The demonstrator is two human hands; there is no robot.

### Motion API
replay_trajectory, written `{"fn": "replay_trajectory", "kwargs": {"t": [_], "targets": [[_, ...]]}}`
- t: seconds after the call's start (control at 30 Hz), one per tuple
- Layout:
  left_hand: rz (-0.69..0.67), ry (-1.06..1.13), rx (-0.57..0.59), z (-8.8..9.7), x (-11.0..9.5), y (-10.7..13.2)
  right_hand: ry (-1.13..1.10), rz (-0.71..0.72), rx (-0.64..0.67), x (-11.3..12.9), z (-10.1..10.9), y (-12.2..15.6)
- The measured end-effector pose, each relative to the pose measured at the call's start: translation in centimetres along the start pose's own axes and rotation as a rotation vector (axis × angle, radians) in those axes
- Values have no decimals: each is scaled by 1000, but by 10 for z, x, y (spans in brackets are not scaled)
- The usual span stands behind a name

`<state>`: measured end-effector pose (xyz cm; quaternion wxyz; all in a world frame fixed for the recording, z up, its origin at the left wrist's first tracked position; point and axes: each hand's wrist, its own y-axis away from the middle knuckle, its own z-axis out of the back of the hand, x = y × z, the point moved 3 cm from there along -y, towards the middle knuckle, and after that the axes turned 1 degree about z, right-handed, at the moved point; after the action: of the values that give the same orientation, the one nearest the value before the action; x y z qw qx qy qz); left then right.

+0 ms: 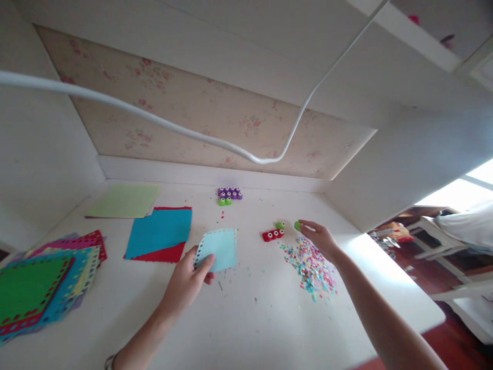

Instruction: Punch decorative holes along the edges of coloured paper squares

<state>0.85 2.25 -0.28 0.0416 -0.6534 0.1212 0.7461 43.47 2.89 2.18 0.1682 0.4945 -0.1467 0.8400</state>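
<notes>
My left hand (196, 270) grips a light blue sheet of paper (219, 252), thumb on top and fingers beneath. Punched holes run along the sheet's left and upper edges. My right hand (316, 235) has its fingers closed on a small green craft punch (298, 226), just above the far end of a heap of paper confetti (314, 270). To its left stand another green craft punch (280, 225) and a row of red craft punches (272, 235), with round white tops.
Several purple craft punches (230, 193) and two green ones stand near the back wall. At left lie a stack of hole-edged coloured sheets (34, 288), blue paper (159, 231) over red, and pale green paper (123, 200). A white cable (215, 144) hangs across the view.
</notes>
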Motion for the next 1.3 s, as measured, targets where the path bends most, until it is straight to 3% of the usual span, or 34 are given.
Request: {"fn": "replay_trajectory", "kwargs": {"t": [0.23, 0.37, 0.53, 0.7, 0.9, 1.0, 1.2, 1.3], "targets": [[7, -7, 11, 0, -1, 0, 306, 98, 29, -13, -16, -18], [20, -10, 19, 0, 0, -1, 439, 199, 73, 6, -27, -24], [23, -18, 22, -1, 1, 0, 604, 326, 232, 39, -55, -25], [35, 14, 4, 1, -1, -1, 750, 367, 342, 43, -72, -30], [75, 150, -23, 1, -5, 1, 807, 389, 290, 52, -81, -33], [114, 213, -36, 2, -8, 1, 773, 435, 271, 68, -108, -34], [119, 296, -98, 8, -11, -3, 687, 550, 331, 99, -195, -42], [125, 316, -124, 10, -11, -3, 689, 582, 396, 105, -223, -45]]}}
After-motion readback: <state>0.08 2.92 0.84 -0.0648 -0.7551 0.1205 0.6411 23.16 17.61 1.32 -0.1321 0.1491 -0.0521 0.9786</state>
